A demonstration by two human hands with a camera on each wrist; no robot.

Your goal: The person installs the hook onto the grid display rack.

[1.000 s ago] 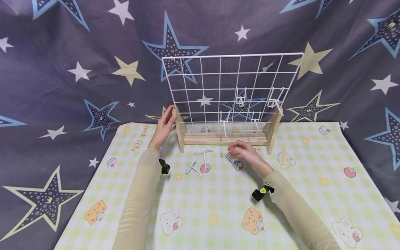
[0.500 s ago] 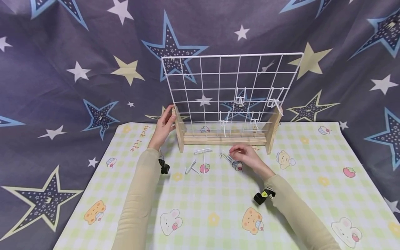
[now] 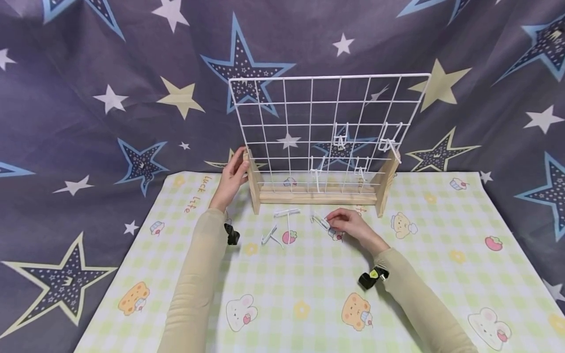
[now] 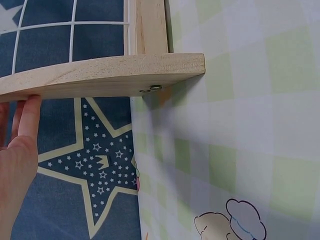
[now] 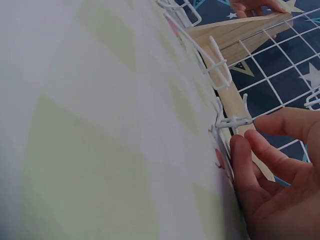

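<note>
A white wire grid rack [image 3: 326, 77] stands upright between two wooden side panels. My left hand [image 3: 229, 182] holds the left wooden panel [image 3: 253, 184], its thumb and fingers at the upper edge; the left wrist view shows fingers against the panel's outer face [image 4: 100, 86]. In front of the rack, my right hand [image 3: 354, 228] pinches the end of a white wire hook [image 3: 320, 222] lying on the tablecloth. The right wrist view has this hook [image 5: 234, 122] at the thumb and fingertips. Two more white hooks lie to its left, a T-shaped one [image 3: 288, 213] and another [image 3: 270, 236].
Several white hooks hang on the grid's right half, among them one by the right panel [image 3: 388, 144] and one higher up [image 3: 340, 141]. A wooden bar [image 3: 318, 198] joins the panels at the bottom. A dark star-patterned cloth [image 3: 145, 73] hangs behind the checked tablecloth [image 3: 282, 279].
My right hand has shifted slightly right, and its fingertips have closed on the end of the near hook. My left hand stays on the panel.
</note>
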